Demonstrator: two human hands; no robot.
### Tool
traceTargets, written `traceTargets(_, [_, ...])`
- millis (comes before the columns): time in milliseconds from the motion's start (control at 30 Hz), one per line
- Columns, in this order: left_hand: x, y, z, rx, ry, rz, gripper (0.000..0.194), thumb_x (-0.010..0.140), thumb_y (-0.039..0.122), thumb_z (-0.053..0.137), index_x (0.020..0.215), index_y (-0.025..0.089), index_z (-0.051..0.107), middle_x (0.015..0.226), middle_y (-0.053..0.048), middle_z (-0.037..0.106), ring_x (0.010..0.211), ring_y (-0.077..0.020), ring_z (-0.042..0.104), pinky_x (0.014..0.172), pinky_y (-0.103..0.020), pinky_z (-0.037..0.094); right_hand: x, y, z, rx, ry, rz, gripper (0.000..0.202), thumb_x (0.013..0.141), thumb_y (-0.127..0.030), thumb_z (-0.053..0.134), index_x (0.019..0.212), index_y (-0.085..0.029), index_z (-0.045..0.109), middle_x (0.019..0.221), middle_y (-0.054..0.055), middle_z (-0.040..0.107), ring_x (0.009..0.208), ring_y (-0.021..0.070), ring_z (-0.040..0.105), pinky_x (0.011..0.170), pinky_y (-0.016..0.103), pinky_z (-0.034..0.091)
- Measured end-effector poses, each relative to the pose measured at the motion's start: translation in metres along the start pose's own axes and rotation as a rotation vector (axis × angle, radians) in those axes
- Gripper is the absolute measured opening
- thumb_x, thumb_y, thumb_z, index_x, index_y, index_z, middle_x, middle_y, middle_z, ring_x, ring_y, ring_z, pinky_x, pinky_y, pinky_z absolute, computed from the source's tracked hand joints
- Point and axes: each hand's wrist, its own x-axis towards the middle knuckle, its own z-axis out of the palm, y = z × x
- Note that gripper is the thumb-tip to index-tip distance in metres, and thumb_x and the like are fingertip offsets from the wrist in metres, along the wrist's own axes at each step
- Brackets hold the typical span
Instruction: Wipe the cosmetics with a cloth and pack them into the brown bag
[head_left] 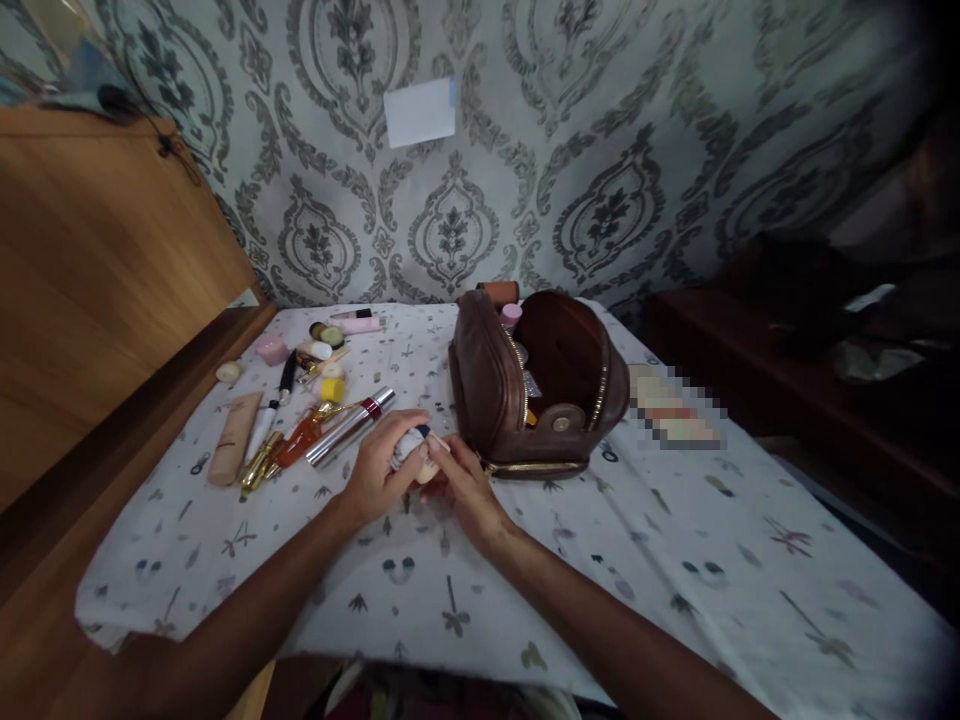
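Near the middle of the cloth-covered table, my left hand (381,468) is wrapped round a small pale bundle (409,450) with a dark blue patch. My right hand (471,490) closes on the bundle's right side, its thumb and fingers pressed to a cream-coloured part; what exactly the bundle is cannot be made out. Just right of and beyond my hands stands a brown zipped bag (487,390), open at the top, with a pink-capped item (511,317) and other small things inside. A silver tube (350,428) with a red band lies left of my left hand.
Cosmetics lie at the left: a beige tube (235,440), a gold lipstick (261,464), an amber bottle (301,437), a yellow cap (332,390) and a pink jar (271,349). A blurred flat item (675,408) is right of the bag. A wooden panel (112,270) borders the left.
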Motion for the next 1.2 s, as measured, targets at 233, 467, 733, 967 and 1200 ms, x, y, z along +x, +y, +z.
traceTargets(233, [0.000,0.001,0.000,-0.214,0.083,-0.155,0.050,0.088,0.031,0.059,0.136,0.021,0.048,0.135,-0.012,0.058,0.125,-0.0259,0.054,0.108,-0.042,0.039,-0.001,-0.007,0.004,0.264,-0.034,0.022,0.043,0.070,-0.053,0.079,0.090,-0.021,0.060,0.083,-0.001,0.067,0.072,0.0141,0.063,0.061,0.025,0.049])
traceTargets(467, [0.004,0.003,-0.001,-0.337,0.091,-0.324,0.047,0.084,0.040,0.063,0.126,0.021,0.056,0.121,-0.010,0.066,0.114,-0.0266,0.060,0.096,-0.037,0.046,0.006,-0.001,0.003,0.345,-0.174,0.193,0.048,0.078,-0.062,0.069,0.092,-0.016,0.066,0.075,0.003,0.070,0.063,0.0143,0.065,0.053,0.022,0.046])
traceTargets(733, [0.006,0.001,0.002,-0.149,0.109,-0.306,0.037,0.086,0.037,0.061,0.120,0.024,0.059,0.112,-0.005,0.065,0.109,-0.0229,0.059,0.100,-0.037,0.043,0.005,0.003,0.002,0.350,-0.075,0.012,0.048,0.063,-0.043,0.088,0.093,-0.018,0.060,0.078,-0.001,0.069,0.063,0.0120,0.065,0.048,0.018,0.046])
traceTargets(967, [0.007,0.001,0.002,-0.311,0.083,-0.418,0.041,0.088,0.044,0.057,0.124,0.024,0.058,0.124,-0.007,0.062,0.117,-0.0242,0.056,0.103,-0.035,0.040,0.005,-0.006,-0.001,0.530,-0.214,0.160,0.045,0.076,-0.051,0.077,0.096,-0.011,0.067,0.080,0.006,0.074,0.067,0.0131,0.071,0.056,0.018,0.052])
traceTargets(1200, [0.006,-0.005,0.003,-0.224,0.117,-0.416,0.041,0.087,0.046,0.058,0.122,0.024,0.060,0.116,-0.007,0.063,0.110,-0.0236,0.058,0.100,-0.036,0.042,0.006,-0.004,-0.001,0.410,-0.141,0.108,0.050,0.067,-0.055,0.082,0.086,-0.011,0.069,0.073,0.004,0.072,0.063,0.0107,0.067,0.049,0.015,0.048])
